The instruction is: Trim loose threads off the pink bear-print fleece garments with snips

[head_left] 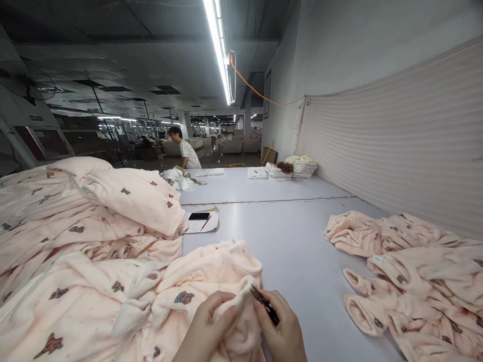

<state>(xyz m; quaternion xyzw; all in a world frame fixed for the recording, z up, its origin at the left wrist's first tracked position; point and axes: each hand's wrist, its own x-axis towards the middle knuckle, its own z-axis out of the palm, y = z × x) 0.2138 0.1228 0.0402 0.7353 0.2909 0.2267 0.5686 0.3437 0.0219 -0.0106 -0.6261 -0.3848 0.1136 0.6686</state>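
In the head view, a black phone [199, 216] lies on papers [192, 227] on the table [298, 241]. Nearer the wearer than the phone, the left hand [212, 322] pinches the edge of a peach garment [213, 269]; the right hand [283, 326] grips dark snips [269, 308], tips at that edge. A printed heap [124, 198] rises left of the phone; folded garments [418, 281] lie well right of it.

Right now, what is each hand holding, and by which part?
The left hand pinches the pink garment by a folded edge; the right hand grips a dark pointed tool around its body.
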